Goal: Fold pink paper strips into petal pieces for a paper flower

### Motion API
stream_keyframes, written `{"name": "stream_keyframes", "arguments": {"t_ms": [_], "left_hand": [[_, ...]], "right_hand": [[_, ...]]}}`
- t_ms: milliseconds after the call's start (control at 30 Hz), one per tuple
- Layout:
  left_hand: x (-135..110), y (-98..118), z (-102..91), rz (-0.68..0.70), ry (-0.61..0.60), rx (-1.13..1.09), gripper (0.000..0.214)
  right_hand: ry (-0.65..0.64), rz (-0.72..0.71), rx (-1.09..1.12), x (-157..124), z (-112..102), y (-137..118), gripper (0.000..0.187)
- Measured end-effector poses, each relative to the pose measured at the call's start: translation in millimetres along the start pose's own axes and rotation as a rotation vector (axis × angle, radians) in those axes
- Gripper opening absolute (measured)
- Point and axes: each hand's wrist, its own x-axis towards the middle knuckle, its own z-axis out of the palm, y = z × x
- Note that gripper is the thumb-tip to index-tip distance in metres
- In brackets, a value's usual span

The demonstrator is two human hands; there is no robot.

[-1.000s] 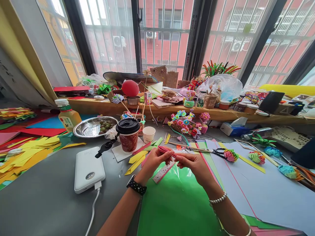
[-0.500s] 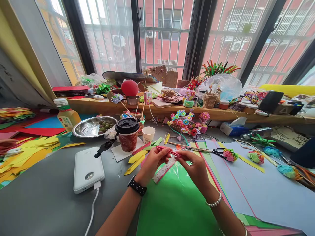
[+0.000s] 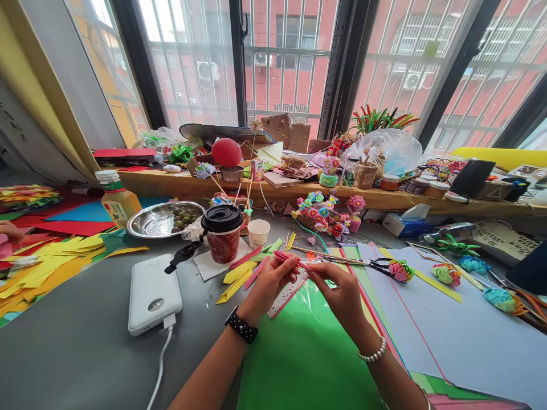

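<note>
Between my two hands is a narrow folded strip of pink paper (image 3: 281, 255). My left hand (image 3: 276, 280) pinches it at its left part, fingers closed. At its other end, the thumb and fingers of my right hand (image 3: 335, 285) pinch it too. A white ruler with a pink edge (image 3: 287, 294) lies partly hidden below my hands, on a glossy green sheet (image 3: 307, 353). Left of my hands, folded yellow paper strips (image 3: 236, 285) lie beside pink and green ones. Scissors (image 3: 380, 264) with black handles rest to the right.
A lidded coffee cup (image 3: 222, 242), a paper cup (image 3: 258, 233) and a steel plate (image 3: 147, 222) stand behind on the left. A white power bank (image 3: 154, 296) with a cable lies nearer. Paper flowers (image 3: 445, 273) lie right. Another person's hand (image 3: 9, 232) shows at the far left.
My hands stay pinched on the pink strip, with my left hand shifted very slightly right. The other person's hand at the far left has moved up a little.
</note>
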Motion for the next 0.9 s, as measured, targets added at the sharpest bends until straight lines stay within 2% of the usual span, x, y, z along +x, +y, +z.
{"name": "stream_keyframes", "arguments": {"t_ms": [167, 333, 500, 667, 800, 900], "left_hand": [[-1.7, 2.2, 0.9, 0.072, -0.008, 0.172, 0.017], [-2.6, 0.8, 1.3, 0.100, -0.062, 0.173, 0.017], [-3.1, -2.3, 0.0, 0.067, -0.076, 0.161, 0.022], [-4.0, 0.5, -6.2, 0.030, -0.140, 0.282, 0.022], [-5.2, 4.3, -5.5, 0.075, -0.154, 0.437, 0.022], [-6.4, 2.6, 1.4, 0.187, -0.101, 0.524, 0.022]], "right_hand": [[-0.050, 0.173, 0.138, 2.6, 0.3, -2.1, 0.022], [-0.063, 0.219, 0.213, 5.0, -1.2, -5.3, 0.020], [-0.126, 0.370, 0.368, 6.9, -3.1, -5.9, 0.022], [-0.229, 0.537, 0.479, 8.1, -3.5, -4.2, 0.028], [-0.262, 0.546, 0.479, 7.9, -2.5, -5.4, 0.025], [-0.263, 0.535, 0.510, 6.2, 1.3, -6.7, 0.025]]}}
